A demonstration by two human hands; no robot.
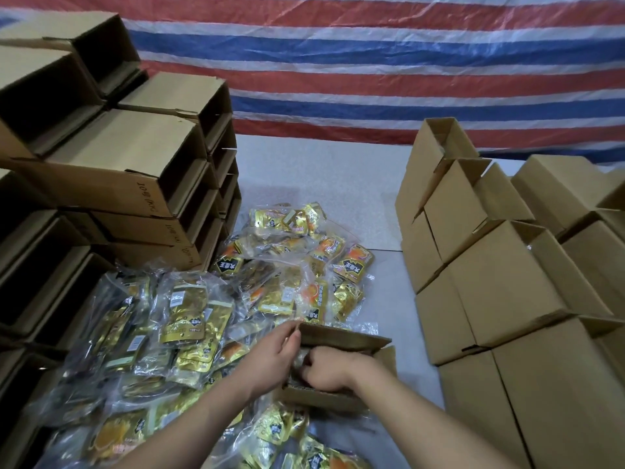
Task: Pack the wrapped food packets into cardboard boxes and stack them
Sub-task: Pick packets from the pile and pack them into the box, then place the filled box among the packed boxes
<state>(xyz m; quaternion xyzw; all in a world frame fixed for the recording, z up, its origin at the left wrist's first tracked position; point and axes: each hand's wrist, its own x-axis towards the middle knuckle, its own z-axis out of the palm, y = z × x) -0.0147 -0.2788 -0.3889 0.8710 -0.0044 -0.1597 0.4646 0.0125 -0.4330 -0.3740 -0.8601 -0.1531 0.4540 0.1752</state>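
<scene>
A small open cardboard box (341, 336) stands on the table in front of me, among gold foil food packets in clear bags (189, 316). My left hand (275, 353) touches the box's left flap, fingers fairly straight, thumb near the flap's edge. My right hand (329, 368) is curled inside the box, pressing down on a packet (297, 362) whose clear wrap shows under the knuckles. Whether the fingers grip the packet is hidden.
Empty open-ended boxes (111, 170) lie stacked on their sides at the left. Upright boxes (500, 275) are stacked at the right. More packets (297, 252) are heaped on the grey table (324, 177) ahead. A red, white and blue striped tarp (372, 62) hangs behind.
</scene>
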